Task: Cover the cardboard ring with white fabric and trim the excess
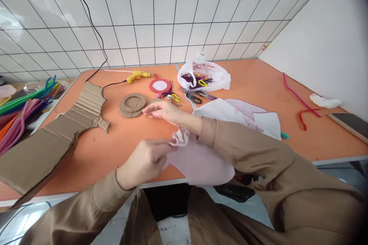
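Observation:
My left hand (143, 162) is closed, pinching the gathered end of a thin pale pink cloth (205, 164) that droops over the table's front edge. A fold of the cloth shows white with a dark stitched-looking line. Above it, my right hand (163, 112) reaches leftward across the table with its fingers stretched out, and nothing shows in them. Its fingertips are beside a cardboard ring piece (133, 105). Behind those fingers a small cardboard disc (155, 101) is partly hidden; whether they touch it I cannot tell.
A yellow glue gun (138, 76), a pink-rimmed disc (160, 85), scissors (192, 97) and a white plastic bag (221, 79) lie farther back. Torn cardboard (61, 130) and pipe cleaners (21, 111) are at left. White drawn-on paper (215, 109) and a phone (352, 122) are at right.

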`<state>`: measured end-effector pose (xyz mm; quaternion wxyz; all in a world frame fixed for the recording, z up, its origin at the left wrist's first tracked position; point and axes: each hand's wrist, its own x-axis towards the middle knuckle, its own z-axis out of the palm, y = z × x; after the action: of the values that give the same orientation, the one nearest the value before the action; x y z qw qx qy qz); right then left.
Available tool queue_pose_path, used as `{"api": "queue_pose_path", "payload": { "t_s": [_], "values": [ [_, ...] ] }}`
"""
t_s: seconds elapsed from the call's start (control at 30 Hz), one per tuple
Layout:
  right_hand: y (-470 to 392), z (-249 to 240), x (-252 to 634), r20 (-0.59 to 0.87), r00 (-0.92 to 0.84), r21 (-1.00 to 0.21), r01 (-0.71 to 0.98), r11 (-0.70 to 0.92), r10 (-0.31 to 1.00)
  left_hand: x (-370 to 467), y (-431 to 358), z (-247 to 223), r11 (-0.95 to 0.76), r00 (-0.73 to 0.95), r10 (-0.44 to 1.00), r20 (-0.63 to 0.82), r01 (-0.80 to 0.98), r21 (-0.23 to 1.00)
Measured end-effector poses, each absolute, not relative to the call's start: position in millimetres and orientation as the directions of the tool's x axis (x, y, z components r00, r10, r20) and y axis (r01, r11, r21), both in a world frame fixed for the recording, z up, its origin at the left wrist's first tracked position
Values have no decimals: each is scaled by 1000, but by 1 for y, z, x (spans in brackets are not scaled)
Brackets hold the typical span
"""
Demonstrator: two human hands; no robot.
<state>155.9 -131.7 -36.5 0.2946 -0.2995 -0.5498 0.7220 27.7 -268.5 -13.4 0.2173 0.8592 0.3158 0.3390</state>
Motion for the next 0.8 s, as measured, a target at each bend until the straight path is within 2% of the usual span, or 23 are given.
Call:
{"api": "queue_pose_path", "payload": {
  "t_s": [0.1,0.17,0.2,0.23,0.3,0.4,0.5,0.57,0.7,0.8],
  "values": [
    [-134,-13,187,-20,-784,-996,-37,-80,620,17,-249,-5,-288,232,951,206,416,862],
    [-135,1,203,-5,-846,-995,55,77,533,12,-235,0,-54,41,998,42,362,931],
    [-134,5,208,-8,-860,-977,115,178,511,9,-230,2,-5,-27,1000,15,338,941],
    [-132,8,212,-15,-855,-955,165,245,518,7,-226,3,15,-70,998,9,334,943],
    [-127,8,216,-5,-786,-843,336,420,618,2,-223,4,44,-118,993,-4,338,940],
    [-120,2,216,149,-644,-664,497,558,751,-8,-228,-1,76,-93,995,-45,372,925],
    [-119,-5,217,357,-582,-600,456,657,730,-20,-237,-7,112,-103,992,-72,454,884],
    [-124,-9,218,436,-578,-543,442,714,690,-27,-244,-10,110,-89,993,-75,513,852],
    [-142,-11,216,408,-671,-504,400,766,619,-33,-262,-12,109,-9,992,-128,589,801],
    [-151,-3,205,369,-721,-443,419,793,587,-35,-273,-14,37,68,992,-110,670,742]
  ]
}}
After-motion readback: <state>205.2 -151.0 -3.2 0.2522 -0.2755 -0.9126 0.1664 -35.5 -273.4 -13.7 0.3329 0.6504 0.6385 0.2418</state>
